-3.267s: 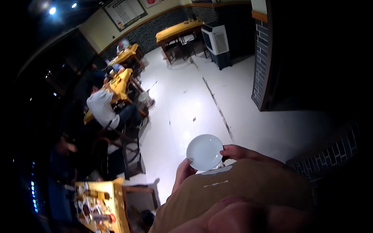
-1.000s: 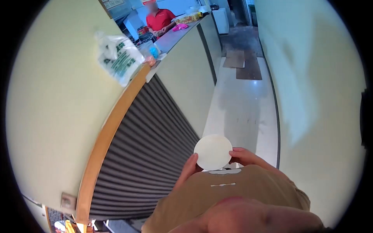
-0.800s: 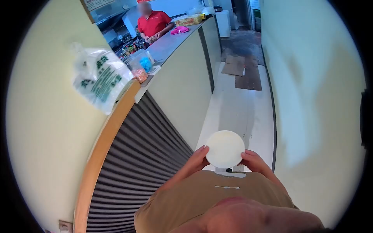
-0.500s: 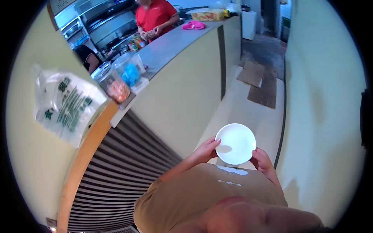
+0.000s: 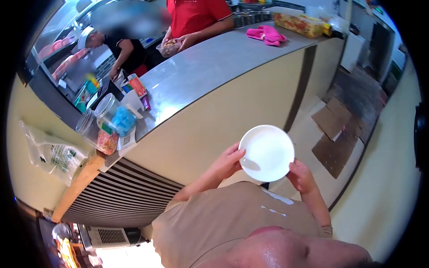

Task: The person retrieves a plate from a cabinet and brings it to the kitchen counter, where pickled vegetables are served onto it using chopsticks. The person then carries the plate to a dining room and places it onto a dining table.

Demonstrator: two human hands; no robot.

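A round white plate (image 5: 268,152) is held up in front of my chest, its inner face toward me. My left hand (image 5: 231,160) grips its left rim, thumb over the edge and fingers underneath. On the lower right rim, my right hand (image 5: 301,176) holds on with the thumb on top. A soft shadow lies on the plate's lower left; I see no food on it. Beyond the plate stands the pale front wall of a long metal-topped counter (image 5: 196,76).
Behind the counter, a person in a red shirt (image 5: 196,18) holds a bowl of food (image 5: 170,47); another in dark clothes (image 5: 129,56) bends down. Clear jars (image 5: 107,107), a pink cloth (image 5: 267,35) and a food tub (image 5: 298,24) stand on it. Cardboard (image 5: 333,147) lies on the floor.
My view has turned and come closer to the counter, showing more of the people behind it. The plate stays between both hands, a little higher in view.
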